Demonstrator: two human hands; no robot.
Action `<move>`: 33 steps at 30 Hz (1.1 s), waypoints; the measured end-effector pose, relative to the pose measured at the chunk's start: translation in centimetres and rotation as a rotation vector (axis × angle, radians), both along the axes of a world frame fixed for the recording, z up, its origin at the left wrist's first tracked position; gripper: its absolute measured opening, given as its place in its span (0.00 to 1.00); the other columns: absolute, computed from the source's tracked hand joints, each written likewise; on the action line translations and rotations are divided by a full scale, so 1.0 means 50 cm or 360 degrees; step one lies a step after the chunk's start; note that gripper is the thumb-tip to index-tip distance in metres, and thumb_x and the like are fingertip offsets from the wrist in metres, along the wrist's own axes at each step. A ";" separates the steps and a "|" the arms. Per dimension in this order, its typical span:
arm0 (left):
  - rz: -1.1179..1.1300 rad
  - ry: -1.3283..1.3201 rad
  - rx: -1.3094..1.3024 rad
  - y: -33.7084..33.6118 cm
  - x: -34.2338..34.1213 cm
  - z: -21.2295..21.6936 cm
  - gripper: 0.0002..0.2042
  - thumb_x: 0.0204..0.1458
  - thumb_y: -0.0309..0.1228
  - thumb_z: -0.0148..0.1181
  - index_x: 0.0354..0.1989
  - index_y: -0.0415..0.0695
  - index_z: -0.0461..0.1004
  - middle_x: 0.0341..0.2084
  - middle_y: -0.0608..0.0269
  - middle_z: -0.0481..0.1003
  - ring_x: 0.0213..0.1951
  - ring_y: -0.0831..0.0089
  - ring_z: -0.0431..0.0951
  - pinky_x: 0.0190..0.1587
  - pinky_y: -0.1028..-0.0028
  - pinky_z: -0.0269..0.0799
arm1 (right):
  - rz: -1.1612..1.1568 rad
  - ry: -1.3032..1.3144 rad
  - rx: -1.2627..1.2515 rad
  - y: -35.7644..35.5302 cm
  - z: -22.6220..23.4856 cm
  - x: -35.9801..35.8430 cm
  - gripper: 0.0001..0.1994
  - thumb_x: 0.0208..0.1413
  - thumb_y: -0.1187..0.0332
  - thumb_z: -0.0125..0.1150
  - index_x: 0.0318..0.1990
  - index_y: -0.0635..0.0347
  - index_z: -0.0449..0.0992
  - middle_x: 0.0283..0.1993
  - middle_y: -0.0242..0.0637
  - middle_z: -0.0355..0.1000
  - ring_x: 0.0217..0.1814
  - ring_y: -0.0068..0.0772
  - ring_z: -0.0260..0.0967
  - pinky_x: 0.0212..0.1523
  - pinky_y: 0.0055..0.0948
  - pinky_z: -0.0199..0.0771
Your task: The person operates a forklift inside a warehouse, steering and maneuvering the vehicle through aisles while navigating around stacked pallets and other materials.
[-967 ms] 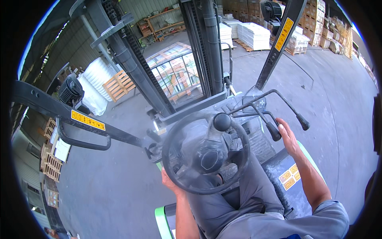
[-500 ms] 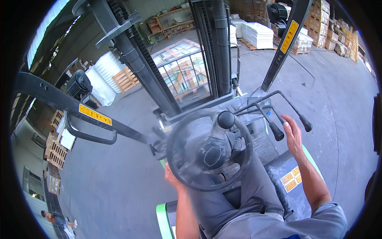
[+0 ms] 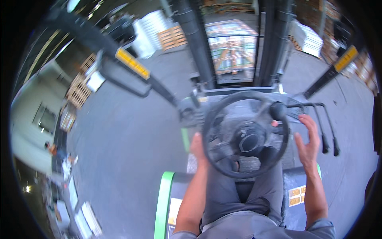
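The left hand (image 3: pixel 197 148) remained closed on the steering wheel (image 3: pixel 246 133) rim at centre frame. The right hand (image 3: pixel 308 140), open with fingers spread, had lifted away from the control levers (image 3: pixel 328 129). The view had swung, suggesting the forklift was turning.

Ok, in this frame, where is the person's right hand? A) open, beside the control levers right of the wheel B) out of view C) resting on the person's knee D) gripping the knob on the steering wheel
A: the right hand is open with fingers spread, close beside the black control levers and off the steering wheel, whose left rim the left hand holds.
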State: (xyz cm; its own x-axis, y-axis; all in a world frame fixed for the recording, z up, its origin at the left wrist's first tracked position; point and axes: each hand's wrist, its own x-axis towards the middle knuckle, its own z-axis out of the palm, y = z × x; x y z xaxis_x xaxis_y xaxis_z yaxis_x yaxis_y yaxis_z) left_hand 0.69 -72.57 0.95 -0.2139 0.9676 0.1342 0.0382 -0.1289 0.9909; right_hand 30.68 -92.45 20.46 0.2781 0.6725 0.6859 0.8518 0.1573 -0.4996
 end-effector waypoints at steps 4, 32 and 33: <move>0.0073 0.0082 0.0051 0.018 -0.004 -0.054 0.19 0.72 0.40 0.47 0.31 0.40 0.75 0.25 0.68 0.72 0.28 0.76 0.68 0.32 0.69 0.68 | -0.0148 -0.0111 -0.0118 0.008 -0.035 0.006 0.21 0.50 0.80 0.64 0.55 0.63 0.77 0.61 0.47 0.74 0.68 0.51 0.69 0.69 0.47 0.67; 0.0194 0.0348 0.0260 0.001 -0.019 -0.107 0.18 0.70 0.37 0.50 0.30 0.39 0.74 0.20 0.54 0.71 0.23 0.62 0.68 0.30 0.60 0.67 | -0.0518 0.0272 -0.0127 0.013 -0.195 0.210 0.13 0.72 0.70 0.55 0.59 0.59 0.79 0.53 0.41 0.80 0.52 0.32 0.80 0.55 0.31 0.78; 0.0091 0.0230 -0.0010 -0.002 -0.031 -0.108 0.18 0.71 0.37 0.49 0.31 0.39 0.74 0.20 0.55 0.71 0.24 0.62 0.68 0.30 0.61 0.67 | -0.0546 0.0285 -0.0088 0.016 -0.191 0.192 0.13 0.71 0.71 0.55 0.59 0.60 0.79 0.51 0.39 0.80 0.50 0.30 0.80 0.53 0.29 0.78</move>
State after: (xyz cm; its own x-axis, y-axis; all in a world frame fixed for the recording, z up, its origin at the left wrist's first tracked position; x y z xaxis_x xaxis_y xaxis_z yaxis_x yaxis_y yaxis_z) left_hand -0.88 -72.67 -4.44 -0.2478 0.9552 0.1616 0.1876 -0.1163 0.9753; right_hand 40.27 -91.66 10.93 0.6052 0.5543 0.5713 0.7489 -0.1530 -0.6448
